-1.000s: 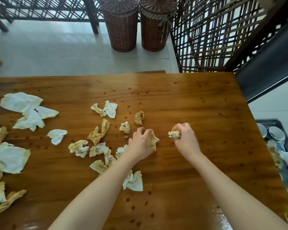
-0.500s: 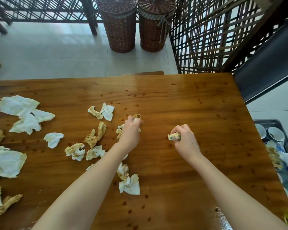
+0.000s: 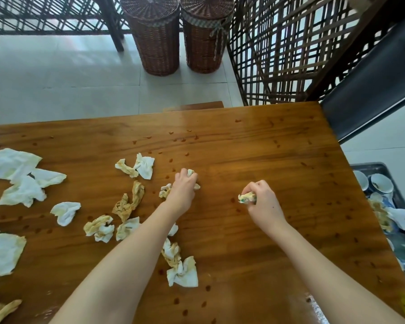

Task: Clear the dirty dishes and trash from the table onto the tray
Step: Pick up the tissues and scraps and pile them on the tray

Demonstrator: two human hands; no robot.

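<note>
Several crumpled, stained paper napkins lie over the left and middle of the wooden table (image 3: pixel 255 146). My left hand (image 3: pixel 182 189) is curled over a small wad of stained napkins (image 3: pixel 165 191) near the table's middle, gripping them. My right hand (image 3: pixel 261 202) holds a small crumpled trash wad (image 3: pixel 246 197) in its fingers, just right of the left hand. A stained napkin pair (image 3: pixel 181 271) lies under my left forearm. The dark tray (image 3: pixel 384 167) sits off the table's right edge with cups (image 3: pixel 382 183) and used napkins on it.
Larger white napkins (image 3: pixel 12 163) lie at the table's left edge. Two wicker baskets (image 3: pixel 156 38) stand on the tiled floor beyond the table. A lattice screen (image 3: pixel 290 47) and a dark seat back (image 3: pixel 372 83) are at the far right. Brown sauce spots dot the tabletop.
My left hand moved forward from the near middle to the wad farther back and closed on it. My right hand stayed in place with its trash.
</note>
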